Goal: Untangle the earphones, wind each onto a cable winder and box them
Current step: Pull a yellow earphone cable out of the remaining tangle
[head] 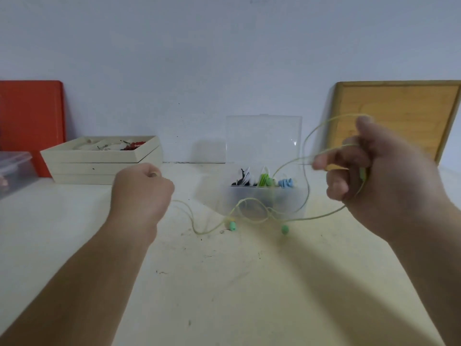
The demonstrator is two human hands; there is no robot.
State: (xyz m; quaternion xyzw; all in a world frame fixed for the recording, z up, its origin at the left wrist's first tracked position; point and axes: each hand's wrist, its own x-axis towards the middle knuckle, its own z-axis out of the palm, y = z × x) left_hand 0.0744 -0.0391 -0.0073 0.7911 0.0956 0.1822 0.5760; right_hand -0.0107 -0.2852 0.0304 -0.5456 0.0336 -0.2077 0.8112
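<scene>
Forearms reached in from the bottom corners of the frame over a pale, scuffed table (224, 295) with a matte, slightly dirty surface. At centre left, the left hand (142, 188) was curled into a fist, pinching one end of a thin yellow-green earphone cable (324, 215) at the thumb. At centre right, the right hand (369, 176) was raised with its fingers loosely curled, several loops of the same cable draped round them. A small green piece showed against the palm, too blurred to identify. The cable sagged between the hands in slack, crossing loops. Two rounded green earbuds (232, 225) (284, 229) hung at or just above the tabletop below centre. The cord looked very light, limp and smooth, likely to slip and re-knot, so it seemed best held by pinching near the ends or the buds, never by tugging a loop. Just behind the buds stood a clear plastic box (264, 203), rigid and glossy, its hinged lid (263, 138) upright. Inside were black-and-white (243, 179), green (265, 181) and blue (286, 182) wound bundles. Farther back at left sat stacked pale wooden trays (99, 166) and a clear container (15, 171) at the edge. A red board (30, 116) at left and a wood-framed board (399, 113) at right leaned on the plain wall.
</scene>
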